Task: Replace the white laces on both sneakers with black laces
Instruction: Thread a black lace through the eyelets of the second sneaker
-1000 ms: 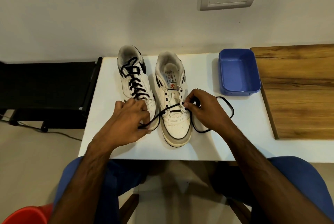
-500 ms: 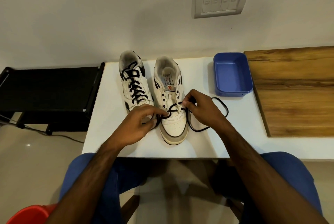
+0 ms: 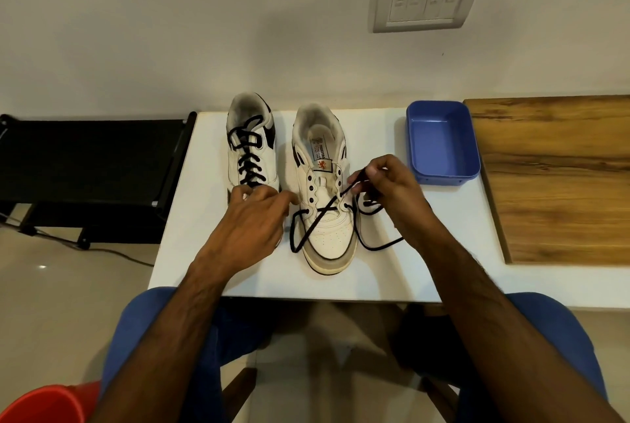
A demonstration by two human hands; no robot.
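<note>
Blue tray [image 3: 443, 146] on white table [image 3: 177, 218], beside wooden board [image 3: 559, 184].

One head camera is looking forward and steeply down from above the person's lap, facing the wall [image 3: 170, 30], sitting close over the tabletop [image 3: 392, 269], with both forearms reaching in from below.

No text is reading clearly anywhere in the frame. A label [image 3: 319, 154] is showing on the tongue of the right-hand sneaker [image 3: 324, 184], centre of the frame; it is carrying small printed lines too blurred to read and a small orange emblem below them.
</note>
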